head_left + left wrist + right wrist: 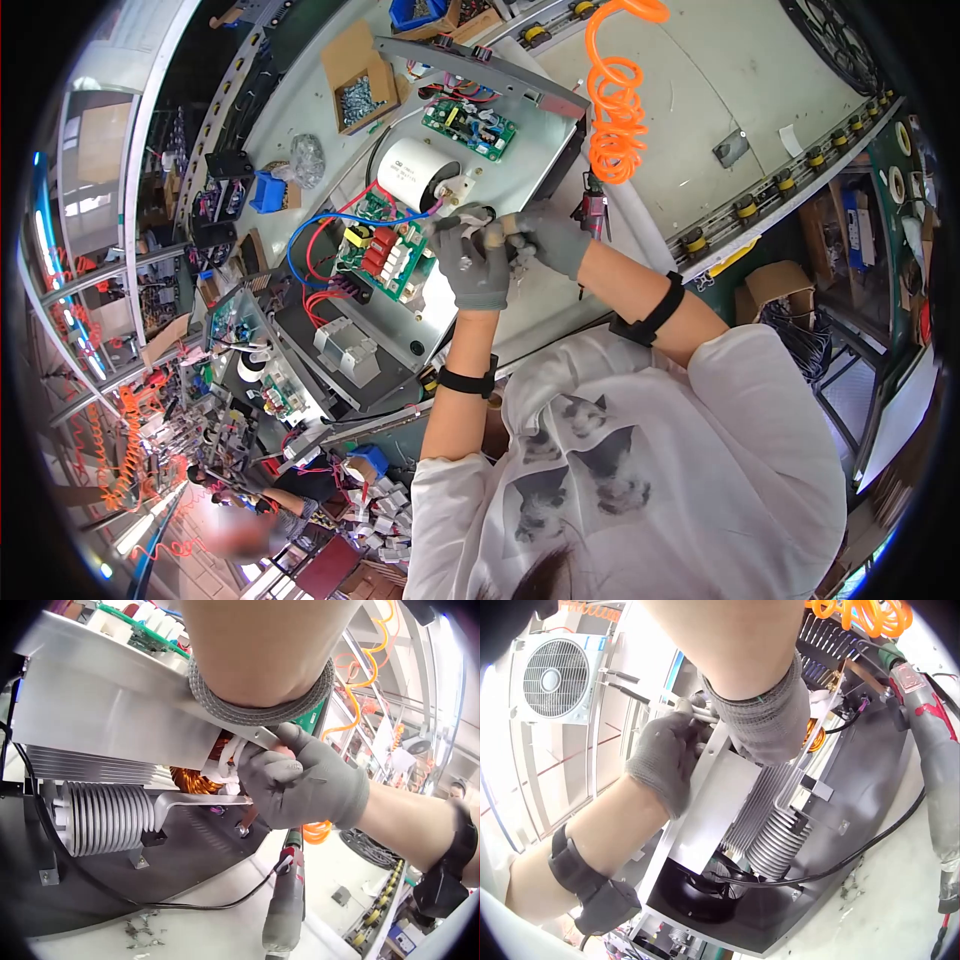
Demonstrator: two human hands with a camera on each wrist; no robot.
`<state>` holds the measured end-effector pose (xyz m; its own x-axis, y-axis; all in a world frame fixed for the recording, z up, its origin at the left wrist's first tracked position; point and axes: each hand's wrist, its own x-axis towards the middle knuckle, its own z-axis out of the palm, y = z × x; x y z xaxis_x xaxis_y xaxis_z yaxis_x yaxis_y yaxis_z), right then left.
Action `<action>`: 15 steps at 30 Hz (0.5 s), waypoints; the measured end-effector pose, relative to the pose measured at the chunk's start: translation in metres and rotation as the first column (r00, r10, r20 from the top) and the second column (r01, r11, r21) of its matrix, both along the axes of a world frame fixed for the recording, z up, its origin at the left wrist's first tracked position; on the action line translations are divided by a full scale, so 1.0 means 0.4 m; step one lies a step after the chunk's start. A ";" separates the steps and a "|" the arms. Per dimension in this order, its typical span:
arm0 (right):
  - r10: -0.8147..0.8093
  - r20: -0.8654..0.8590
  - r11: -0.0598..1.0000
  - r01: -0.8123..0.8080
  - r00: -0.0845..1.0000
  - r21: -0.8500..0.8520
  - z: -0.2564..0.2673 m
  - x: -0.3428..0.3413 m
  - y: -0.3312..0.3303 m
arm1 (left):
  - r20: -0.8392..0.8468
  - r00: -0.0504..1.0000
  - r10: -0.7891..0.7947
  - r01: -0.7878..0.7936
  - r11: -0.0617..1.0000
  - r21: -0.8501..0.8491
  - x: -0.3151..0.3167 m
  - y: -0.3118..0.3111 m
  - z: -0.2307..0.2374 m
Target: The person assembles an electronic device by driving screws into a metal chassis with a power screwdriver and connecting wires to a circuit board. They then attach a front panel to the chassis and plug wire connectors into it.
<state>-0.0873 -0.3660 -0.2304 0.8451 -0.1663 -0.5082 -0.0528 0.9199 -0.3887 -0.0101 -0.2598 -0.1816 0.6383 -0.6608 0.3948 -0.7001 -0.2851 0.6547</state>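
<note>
My gloved left hand (470, 265) is over the edge of a metal panel (105, 690), beside a green circuit board (385, 250) and a large white capacitor (415, 172). In the right wrist view its curled fingers grip pale leads (686, 712), whose black-sleeved ends (626, 691) stick out past them. From the other side comes my gloved right hand (550, 240), close to the left. The left wrist view shows its fingers curled on white-sleeved leads (231, 761) at the panel's edge, above a copper coil (196, 780); what lies inside its grip is partly hidden.
A power screwdriver (285, 900) hangs close by the unit. A coiled orange air hose (615, 125) dangles over the bench. An open carton of screws (360, 100) and a blue bin (268, 192) stand behind. Another person (245, 525) is in the background.
</note>
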 end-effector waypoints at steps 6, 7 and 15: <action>-0.115 -0.122 0.954 0.075 0.986 -0.291 0.060 -0.013 -0.001 | 0.182 0.981 0.065 -0.095 0.982 0.161 -0.016 -0.002 0.019; -0.114 -0.108 0.962 0.083 0.988 -0.259 0.049 -0.010 0.003 | 0.209 0.976 0.059 -0.096 0.981 0.169 -0.013 -0.001 0.016; -0.077 -0.055 0.978 0.064 0.995 -0.201 0.026 -0.002 -0.005 | 0.199 0.978 0.062 -0.094 0.983 0.157 -0.013 -0.008 0.007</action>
